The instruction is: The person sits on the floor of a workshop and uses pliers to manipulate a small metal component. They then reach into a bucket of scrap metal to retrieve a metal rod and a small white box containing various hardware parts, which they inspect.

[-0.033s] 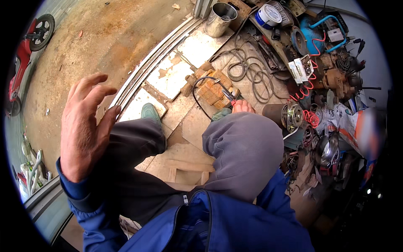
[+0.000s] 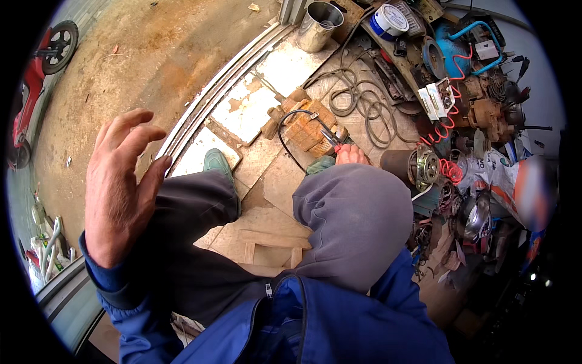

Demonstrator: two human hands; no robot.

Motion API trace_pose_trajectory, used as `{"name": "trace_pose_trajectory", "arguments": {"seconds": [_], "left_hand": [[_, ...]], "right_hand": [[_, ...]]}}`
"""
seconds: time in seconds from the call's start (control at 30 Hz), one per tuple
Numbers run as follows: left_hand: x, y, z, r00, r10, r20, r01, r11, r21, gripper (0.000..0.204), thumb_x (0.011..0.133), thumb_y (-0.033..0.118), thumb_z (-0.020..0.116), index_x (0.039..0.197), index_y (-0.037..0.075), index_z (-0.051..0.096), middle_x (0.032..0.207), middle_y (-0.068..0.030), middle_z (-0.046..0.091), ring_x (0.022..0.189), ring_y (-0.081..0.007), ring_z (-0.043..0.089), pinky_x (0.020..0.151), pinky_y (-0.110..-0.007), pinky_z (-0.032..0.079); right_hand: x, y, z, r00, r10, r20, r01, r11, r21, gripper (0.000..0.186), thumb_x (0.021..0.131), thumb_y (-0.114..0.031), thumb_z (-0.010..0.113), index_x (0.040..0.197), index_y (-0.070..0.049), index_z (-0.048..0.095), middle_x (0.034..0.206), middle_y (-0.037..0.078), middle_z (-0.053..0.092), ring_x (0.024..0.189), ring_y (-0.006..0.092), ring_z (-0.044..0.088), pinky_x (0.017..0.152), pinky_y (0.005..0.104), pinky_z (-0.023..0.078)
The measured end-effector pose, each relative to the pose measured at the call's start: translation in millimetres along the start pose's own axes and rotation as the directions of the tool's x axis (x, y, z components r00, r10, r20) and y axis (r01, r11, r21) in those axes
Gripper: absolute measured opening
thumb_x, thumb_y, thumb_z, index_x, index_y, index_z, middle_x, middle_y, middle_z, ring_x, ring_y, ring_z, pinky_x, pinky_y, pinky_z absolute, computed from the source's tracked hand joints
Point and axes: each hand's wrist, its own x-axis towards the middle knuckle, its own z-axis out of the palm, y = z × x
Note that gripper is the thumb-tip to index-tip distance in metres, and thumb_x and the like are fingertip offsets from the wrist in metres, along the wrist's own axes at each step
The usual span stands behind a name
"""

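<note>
My left hand [image 2: 121, 182] is raised at the left, fingers apart and curved, with nothing in it. Beyond my right knee, my right hand [image 2: 350, 155] is closed around a plier-like tool [image 2: 332, 138] with red on its handles; the knee hides part of the hand. The tool's dark jaws reach over a rusty, orange-brown metal block [image 2: 306, 130] lying on the floor. A black cable [image 2: 280, 134] arches over the block, one end close to the tool; whether the jaws grip it I cannot tell.
A metal bucket [image 2: 316, 29] stands at the top beside a door track [image 2: 212, 91]. Coiled hose [image 2: 364, 103] lies right of the block. Machine parts, a blue tank [image 2: 451, 51] and a white tub [image 2: 389, 21] crowd the right side. A low wooden stool [image 2: 273, 238] sits between my legs.
My left hand has shifted very slightly left and down. My right hand and the tool look unchanged.
</note>
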Motion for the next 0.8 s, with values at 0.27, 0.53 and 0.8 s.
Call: {"name": "trace_pose_trajectory", "arguments": {"seconds": [0.27, 0.53, 0.8], "left_hand": [[8, 5, 1, 1.0, 0.023, 0.019, -0.025, 0.996, 0.085, 0.03, 0.078, 0.003, 0.075, 0.108, 0.001, 0.068, 0.128, -0.0186, 0.063, 0.122, -0.0379, 0.059, 0.101, -0.045, 0.048], [14, 12, 5, 0.999, -0.021, 0.049, 0.016, 0.995, 0.102, 0.032, 0.076, 0.001, 0.075, 0.107, 0.001, 0.067, 0.128, -0.0189, 0.062, 0.123, -0.0379, 0.059, 0.103, -0.045, 0.048], [14, 9, 7, 0.999, -0.005, 0.051, -0.001, 0.992, 0.122, 0.032, 0.076, 0.003, 0.076, 0.107, 0.002, 0.068, 0.128, -0.0189, 0.062, 0.122, -0.0369, 0.06, 0.1, -0.045, 0.051]], "right_hand": [[60, -37, 27, 0.992, -0.097, -0.083, 0.081, 0.98, -0.18, 0.011, 0.089, -0.011, 0.064, 0.094, -0.001, 0.066, 0.096, 0.016, 0.063, 0.093, 0.035, 0.062, 0.079, 0.0448, 0.054], [83, -40, 38, 0.992, -0.125, -0.01, 0.116, 0.944, -0.31, 0.013, 0.088, -0.016, 0.064, 0.094, -0.004, 0.066, 0.098, 0.013, 0.062, 0.096, 0.0309, 0.062, 0.08, 0.0421, 0.054], [88, -42, 43, 0.987, -0.163, -0.003, 0.152, 0.93, -0.336, 0.014, 0.089, -0.016, 0.062, 0.095, -0.004, 0.065, 0.098, 0.012, 0.062, 0.095, 0.0297, 0.063, 0.078, 0.0397, 0.056]]}}
